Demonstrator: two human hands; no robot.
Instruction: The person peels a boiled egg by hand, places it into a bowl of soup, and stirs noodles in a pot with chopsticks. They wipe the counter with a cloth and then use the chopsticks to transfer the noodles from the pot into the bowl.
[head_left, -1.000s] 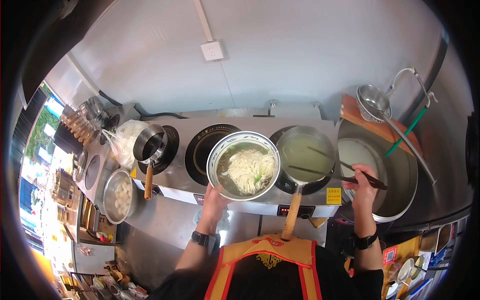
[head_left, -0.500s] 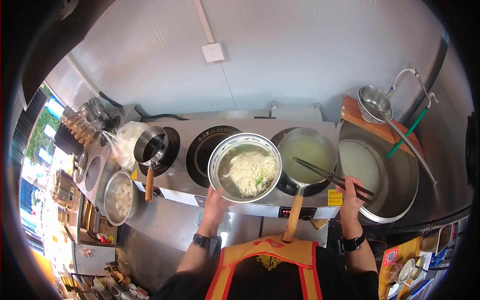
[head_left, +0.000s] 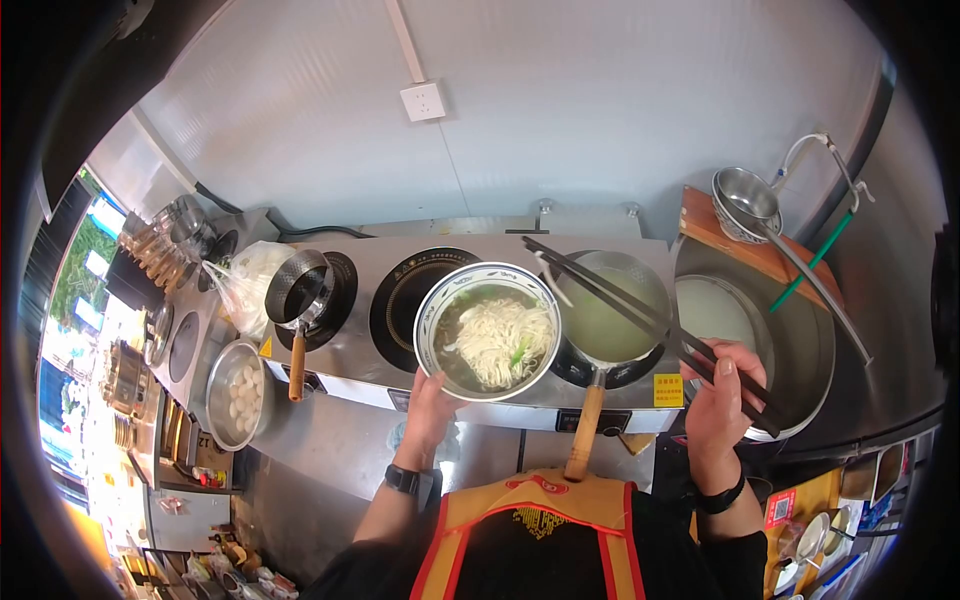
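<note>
My left hand (head_left: pixel 430 417) holds a patterned bowl (head_left: pixel 432 365) by its lower left rim. Noodles (head_left: pixel 503 338) with a bit of green lie in broth inside it. In my right hand (head_left: pixel 727 400) are long dark chopsticks (head_left: pixel 625 303), their tips over the left rim of a saucepan. A small pale strand (head_left: pixel 555 280) hangs near the tips. The saucepan (head_left: pixel 612 318) holds cloudy liquid and stands on a burner just right of the bowl, its wooden handle (head_left: pixel 586 430) pointing toward me.
To the left are an empty-looking pan (head_left: pixel 299 290), a plastic bag (head_left: pixel 250 285) and a metal bowl (head_left: pixel 237 395) of pale round pieces. A large pot (head_left: pixel 815 370) stands right, with a board (head_left: pixel 700 218) and a ladle (head_left: pixel 748 193) across it.
My right hand has turned and lifted the chopsticks, whose tips moved up and left from the saucepan's liquid. A pale strand now shows at the tips. The bowl has barely moved.
</note>
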